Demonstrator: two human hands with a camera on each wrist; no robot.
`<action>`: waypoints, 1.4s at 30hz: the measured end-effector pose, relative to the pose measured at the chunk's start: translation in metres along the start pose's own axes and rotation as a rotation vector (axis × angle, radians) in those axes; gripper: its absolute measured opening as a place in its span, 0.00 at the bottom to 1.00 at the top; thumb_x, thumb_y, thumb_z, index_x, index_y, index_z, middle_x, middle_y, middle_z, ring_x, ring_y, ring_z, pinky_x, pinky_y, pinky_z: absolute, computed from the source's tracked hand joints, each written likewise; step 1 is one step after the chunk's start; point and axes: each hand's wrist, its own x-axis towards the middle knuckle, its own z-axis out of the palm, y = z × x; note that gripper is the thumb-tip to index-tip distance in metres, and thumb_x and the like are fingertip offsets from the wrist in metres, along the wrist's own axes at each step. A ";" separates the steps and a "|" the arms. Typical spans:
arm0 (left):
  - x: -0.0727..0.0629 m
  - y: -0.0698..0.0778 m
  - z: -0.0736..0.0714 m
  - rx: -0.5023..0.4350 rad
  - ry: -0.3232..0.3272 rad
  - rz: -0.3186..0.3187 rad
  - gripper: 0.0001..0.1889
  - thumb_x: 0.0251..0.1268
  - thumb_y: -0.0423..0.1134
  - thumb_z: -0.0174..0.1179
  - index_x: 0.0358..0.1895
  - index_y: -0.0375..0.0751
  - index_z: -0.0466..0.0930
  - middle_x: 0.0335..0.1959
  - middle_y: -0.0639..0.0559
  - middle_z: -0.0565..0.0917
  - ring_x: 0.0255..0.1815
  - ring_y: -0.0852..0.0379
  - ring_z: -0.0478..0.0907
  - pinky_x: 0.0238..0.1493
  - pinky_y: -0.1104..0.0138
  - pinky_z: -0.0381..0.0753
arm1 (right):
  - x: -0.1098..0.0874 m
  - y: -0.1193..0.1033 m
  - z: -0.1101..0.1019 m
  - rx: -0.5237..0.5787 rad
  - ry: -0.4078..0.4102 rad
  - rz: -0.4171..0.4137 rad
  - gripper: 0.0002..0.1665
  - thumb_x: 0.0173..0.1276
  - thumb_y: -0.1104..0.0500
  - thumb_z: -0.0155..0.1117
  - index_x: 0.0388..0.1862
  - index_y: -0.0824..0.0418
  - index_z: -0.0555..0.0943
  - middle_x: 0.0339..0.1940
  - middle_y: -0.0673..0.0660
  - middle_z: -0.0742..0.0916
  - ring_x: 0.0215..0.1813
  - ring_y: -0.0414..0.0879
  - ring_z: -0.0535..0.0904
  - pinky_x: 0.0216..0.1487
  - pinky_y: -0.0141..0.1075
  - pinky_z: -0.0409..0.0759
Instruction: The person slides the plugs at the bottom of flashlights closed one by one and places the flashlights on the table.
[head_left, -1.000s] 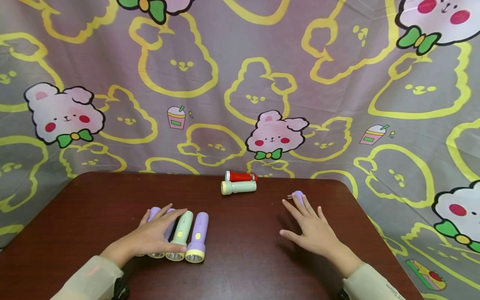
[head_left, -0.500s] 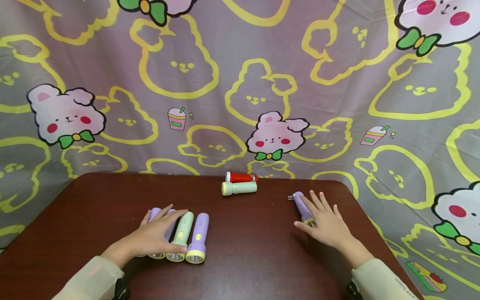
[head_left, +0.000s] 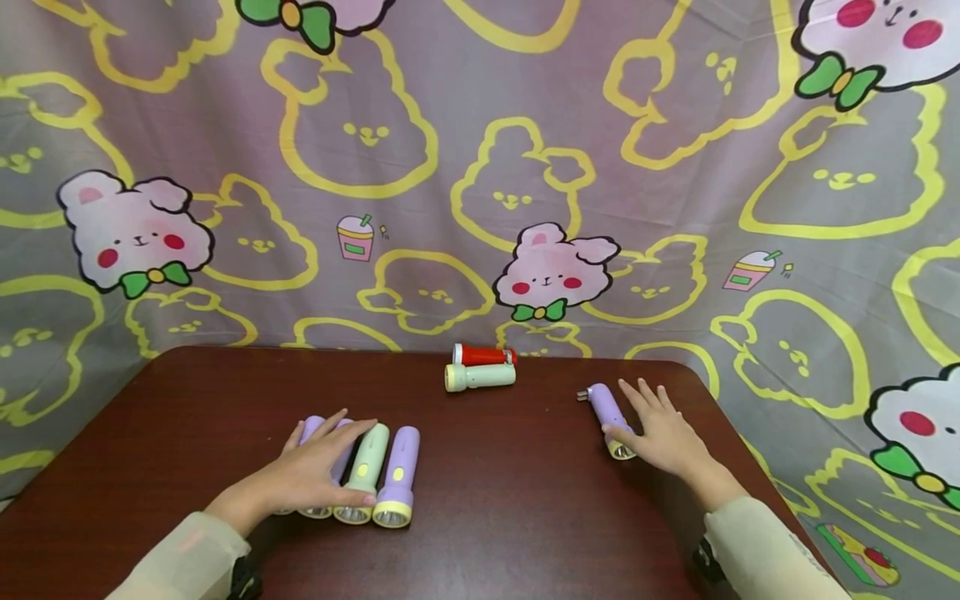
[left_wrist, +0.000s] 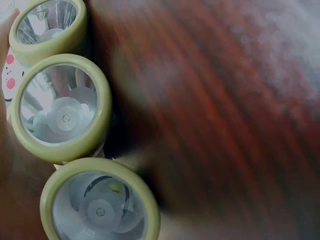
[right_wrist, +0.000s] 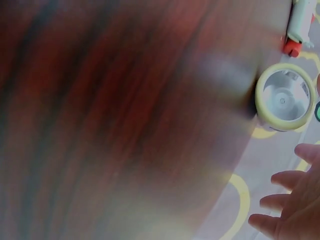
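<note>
On the left of the table, several flashlights lie side by side, lens ends toward me. My left hand (head_left: 296, 477) is spread over them, palm down, covering part of the two leftmost purple ones (head_left: 312, 427). Its thumb lies by the head of the green flashlight (head_left: 369, 462), and one more purple flashlight (head_left: 399, 475) lies just right of that. In the left wrist view, yellow-rimmed lenses (left_wrist: 62, 107) show. On the right, my right hand (head_left: 667, 437) has straight fingers beside a single purple flashlight (head_left: 609, 408), the thumb at its near end. Metal prongs (head_left: 582, 395) stick out of its far end.
At the table's (head_left: 495, 483) back edge, a pale green flashlight (head_left: 483, 376) lies in front of a red one (head_left: 483, 356). Behind the table hangs a patterned curtain (head_left: 420, 125).
My right hand has shifted to the right off the purple flashlight, uncovering its body and lens end. That flashlight and my left hand look unmoved.
</note>
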 end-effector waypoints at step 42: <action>-0.003 0.004 -0.001 0.011 -0.040 0.024 0.59 0.40 0.75 0.68 0.78 0.54 0.57 0.79 0.46 0.60 0.80 0.31 0.44 0.64 0.22 0.34 | 0.027 0.000 0.009 0.192 0.017 0.060 0.42 0.67 0.50 0.66 0.70 0.75 0.66 0.67 0.75 0.75 0.64 0.70 0.75 0.62 0.60 0.74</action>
